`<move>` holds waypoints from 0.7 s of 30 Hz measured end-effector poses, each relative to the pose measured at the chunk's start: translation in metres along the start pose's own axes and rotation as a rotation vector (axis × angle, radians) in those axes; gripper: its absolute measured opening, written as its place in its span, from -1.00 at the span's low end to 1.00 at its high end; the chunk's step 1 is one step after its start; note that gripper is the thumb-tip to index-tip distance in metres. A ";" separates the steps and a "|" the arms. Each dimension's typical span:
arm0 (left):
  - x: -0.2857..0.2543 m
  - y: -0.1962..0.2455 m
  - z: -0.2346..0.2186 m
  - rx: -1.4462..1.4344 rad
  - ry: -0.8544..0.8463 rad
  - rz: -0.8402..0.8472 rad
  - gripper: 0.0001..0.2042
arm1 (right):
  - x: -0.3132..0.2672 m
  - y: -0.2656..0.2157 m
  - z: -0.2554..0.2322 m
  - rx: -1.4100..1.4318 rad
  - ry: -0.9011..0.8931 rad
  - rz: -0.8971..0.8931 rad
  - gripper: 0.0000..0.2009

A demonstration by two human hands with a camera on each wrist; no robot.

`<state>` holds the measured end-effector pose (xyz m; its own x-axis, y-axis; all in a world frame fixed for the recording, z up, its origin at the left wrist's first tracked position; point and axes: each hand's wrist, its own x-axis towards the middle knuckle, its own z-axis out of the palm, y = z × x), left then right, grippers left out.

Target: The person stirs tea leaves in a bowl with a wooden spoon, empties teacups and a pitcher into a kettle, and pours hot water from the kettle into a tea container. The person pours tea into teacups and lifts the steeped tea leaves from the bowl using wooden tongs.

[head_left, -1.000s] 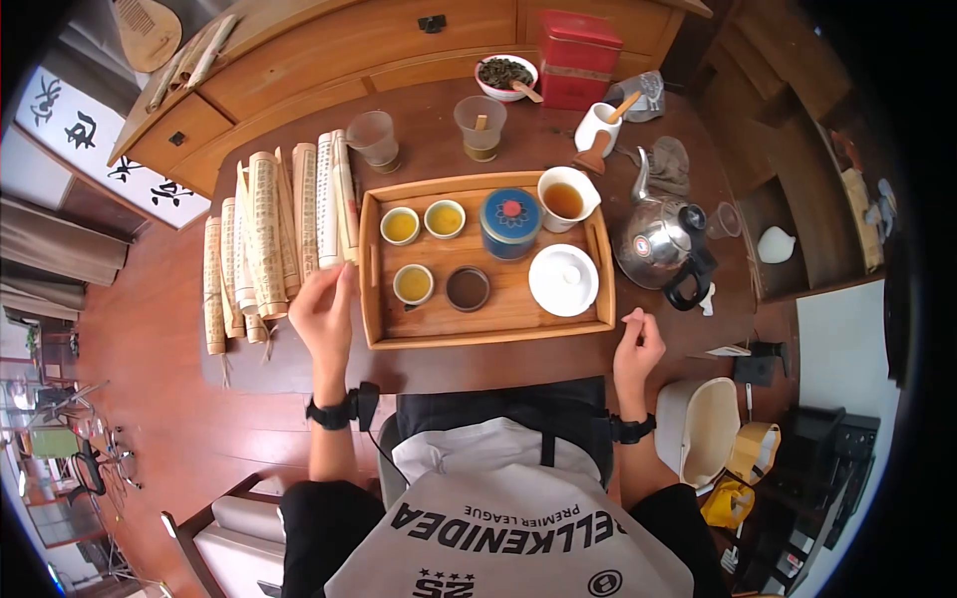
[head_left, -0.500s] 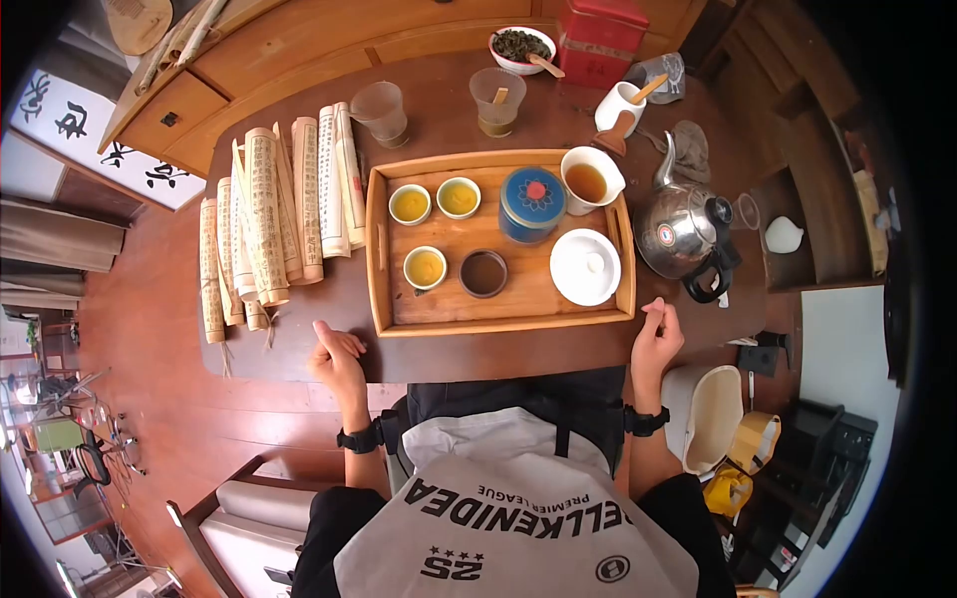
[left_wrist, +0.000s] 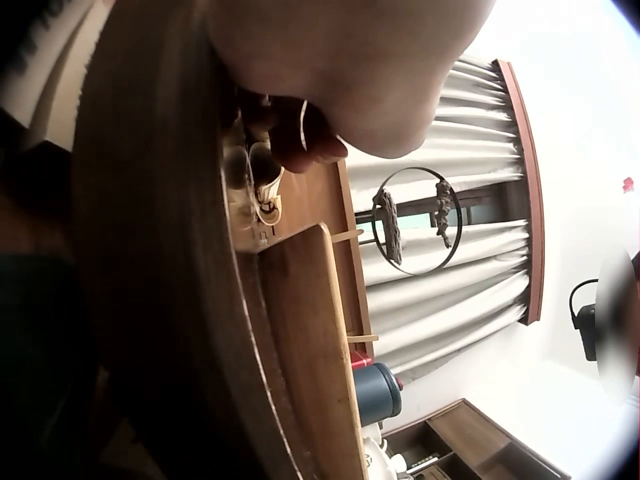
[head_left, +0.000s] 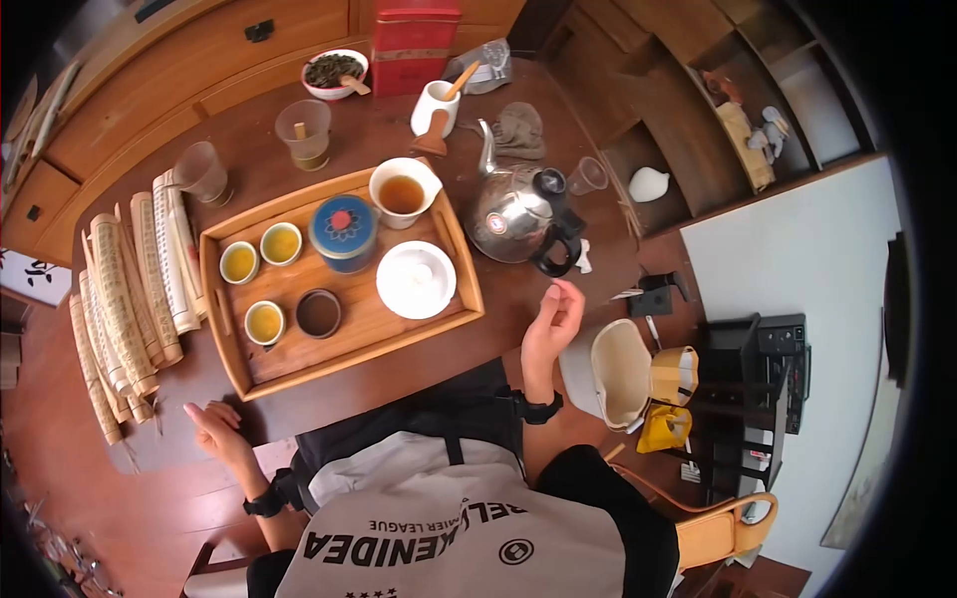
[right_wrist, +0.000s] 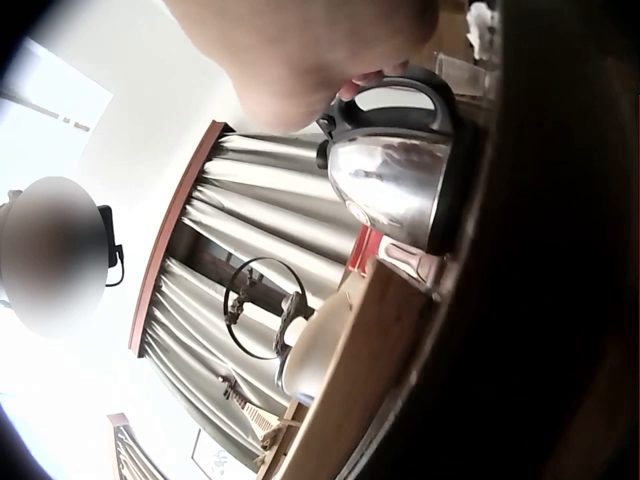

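Observation:
My left hand point(head_left: 221, 434) is at the table's front edge, below the scrolls, with loose fingers and nothing in it. On the other side, my right hand point(head_left: 554, 321) hovers just in front of the black handle of a steel kettle point(head_left: 513, 214), fingers loosely bent and holding nothing. In the right wrist view its fingertips overlap the kettle's handle point(right_wrist: 440, 95). Between the hands lies a wooden tray point(head_left: 369, 374). It carries three small cups of yellow tea point(head_left: 239, 262), a dark cup point(head_left: 318, 313), a blue canister point(head_left: 343, 234), a white lidded bowl point(head_left: 416, 280) and a pitcher of amber tea point(head_left: 403, 191).
Paper scrolls point(head_left: 120, 299) lie at the left. Behind the tray stand two clear cups point(head_left: 304, 135), a bowl of tea leaves point(head_left: 336, 75), a red tin point(head_left: 414, 45) and a white tool holder point(head_left: 435, 108). A cloth point(head_left: 519, 130) and small glass point(head_left: 588, 175) are near the kettle. A bin point(head_left: 608, 374) stands right.
The head view has turned to the right. My left hand has dropped from beside the scrolls to the table's front edge. My right hand has come closer to the kettle's handle.

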<state>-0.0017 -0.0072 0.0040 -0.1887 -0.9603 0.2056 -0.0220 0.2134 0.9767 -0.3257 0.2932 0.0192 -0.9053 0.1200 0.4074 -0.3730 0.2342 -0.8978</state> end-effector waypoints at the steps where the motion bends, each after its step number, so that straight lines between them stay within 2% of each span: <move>1: 0.001 -0.001 0.000 -0.010 -0.002 -0.007 -0.37 | 0.005 -0.006 -0.003 -0.064 0.062 -0.092 -0.84; 2: 0.001 -0.003 -0.002 0.032 -0.019 -0.005 -0.38 | 0.014 -0.004 -0.007 -0.074 0.099 -0.149 -0.80; 7: 0.002 -0.007 -0.005 0.129 -0.024 0.030 -0.44 | 0.061 -0.010 -0.009 0.010 0.118 -0.122 -0.72; 9: 0.004 -0.007 -0.003 0.129 -0.013 0.043 -0.45 | 0.074 -0.011 -0.003 0.006 0.010 -0.037 -0.72; 11: 0.003 -0.006 -0.003 0.134 0.005 0.053 -0.46 | 0.083 -0.010 0.002 0.011 -0.037 -0.029 -0.71; 13: 0.003 -0.001 0.000 0.130 0.031 -0.010 -0.46 | 0.087 -0.010 0.009 0.163 -0.203 0.173 -0.68; 19: 0.003 -0.004 -0.001 0.115 0.029 -0.006 -0.46 | 0.087 -0.011 0.019 0.223 -0.164 0.220 -0.69; 21: 0.004 -0.005 0.000 0.118 0.028 -0.003 -0.46 | 0.084 -0.011 0.023 0.261 -0.080 0.263 -0.70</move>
<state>-0.0019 -0.0122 -0.0004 -0.1610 -0.9653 0.2057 -0.1386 0.2284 0.9636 -0.4021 0.2787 0.0599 -0.9862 0.0652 0.1523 -0.1557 -0.0500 -0.9865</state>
